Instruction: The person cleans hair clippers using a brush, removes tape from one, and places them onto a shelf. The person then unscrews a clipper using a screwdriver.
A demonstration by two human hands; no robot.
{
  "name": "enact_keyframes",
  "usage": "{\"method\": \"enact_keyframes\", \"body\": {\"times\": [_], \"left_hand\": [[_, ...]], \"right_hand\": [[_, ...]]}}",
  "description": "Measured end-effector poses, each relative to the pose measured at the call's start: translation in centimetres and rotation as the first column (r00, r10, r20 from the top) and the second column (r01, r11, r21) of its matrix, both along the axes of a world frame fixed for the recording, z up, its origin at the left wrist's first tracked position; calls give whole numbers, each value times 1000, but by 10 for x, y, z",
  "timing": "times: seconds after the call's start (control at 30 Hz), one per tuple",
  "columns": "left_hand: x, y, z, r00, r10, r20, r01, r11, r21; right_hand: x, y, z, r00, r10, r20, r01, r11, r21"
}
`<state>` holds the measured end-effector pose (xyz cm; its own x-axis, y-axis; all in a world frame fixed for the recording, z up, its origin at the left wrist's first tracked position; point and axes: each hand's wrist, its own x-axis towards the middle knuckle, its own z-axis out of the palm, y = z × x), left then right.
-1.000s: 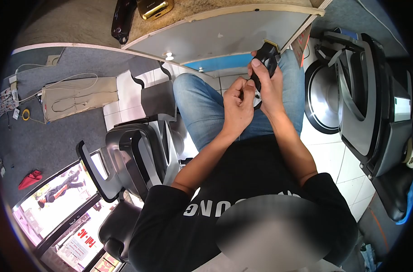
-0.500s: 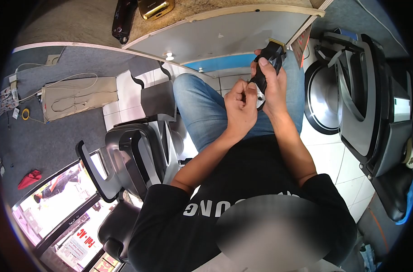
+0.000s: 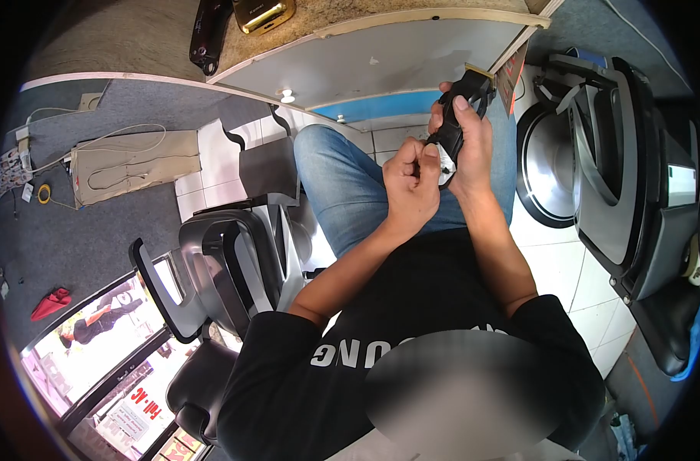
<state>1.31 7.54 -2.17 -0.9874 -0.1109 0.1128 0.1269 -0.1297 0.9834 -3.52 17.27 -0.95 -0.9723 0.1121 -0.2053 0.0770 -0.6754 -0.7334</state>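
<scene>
A black hair clipper (image 3: 463,100) with a gold-coloured blade at its far end lies in my right hand (image 3: 475,150). The thumb presses along its upper side and the fingers wrap round beneath. My left hand (image 3: 413,180) is closed in a pinch at the clipper's near end. Right by those fingertips shows a small white piece (image 3: 447,161), thin like tissue or cloth, against the black body. The left fingers partly cover it. Both hands are held over my lap, above my jeans (image 3: 338,177).
Ahead is a counter (image 3: 380,23) bearing a gold device (image 3: 264,14) and a dark clipper-like tool (image 3: 208,38). Grey-and-black barber chairs stand to the left (image 3: 234,253) and right (image 3: 596,146). Flattened cardboard (image 3: 134,165) and a red cloth (image 3: 51,304) lie on the left.
Both hands and the clipper have shifted slightly right, and the clipper's blade end tilts further right. More of the white piece shows. A person beyond the glass has changed posture.
</scene>
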Motion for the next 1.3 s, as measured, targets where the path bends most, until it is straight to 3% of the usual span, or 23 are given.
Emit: {"method": "enact_keyframes", "body": {"times": [0.1, 0.27, 0.37, 0.47, 0.67, 0.77, 0.87, 1.07, 1.3], "left_hand": [[-1, -1, 0, 1000, -14, -9, 14, 999, -33], [-3, -15, -3, 991, -98, 94, 109, 987, -117], [-5, -21, 13, 949, -189, 253, 189, 982, 22], [-19, -19, 14, 981, -138, 135, 182, 891, -417], [-34, -25, 8, 923, -306, 233, 365, 888, -281], [-34, -25, 13, 916, -342, 208, 379, 909, -173], [-29, -21, 8, 915, -273, 297, 308, 948, -77], [-29, -14, 7, 965, -169, 202, 222, 935, -275], [-35, -23, 8, 906, -235, 352, 311, 934, -177]], "right_hand": [[-2, 1, -2, 1000, 20, 15, -19, 998, -63], [-4, 9, 0, 998, 56, 14, -57, 994, 96], [-5, 7, 0, 999, 26, -24, -22, 988, 153], [-3, 5, 0, 1000, 11, -28, -4, 975, 222], [-1, 8, -1, 998, 9, -58, 5, 973, 232], [1, 7, 0, 999, -8, -54, 20, 972, 233], [1, 5, 0, 998, -37, -60, 51, 969, 240], [-1, 7, -6, 995, -51, -81, 67, 978, 200], [-3, 13, -10, 996, -30, -79, 42, 988, 146]]}}
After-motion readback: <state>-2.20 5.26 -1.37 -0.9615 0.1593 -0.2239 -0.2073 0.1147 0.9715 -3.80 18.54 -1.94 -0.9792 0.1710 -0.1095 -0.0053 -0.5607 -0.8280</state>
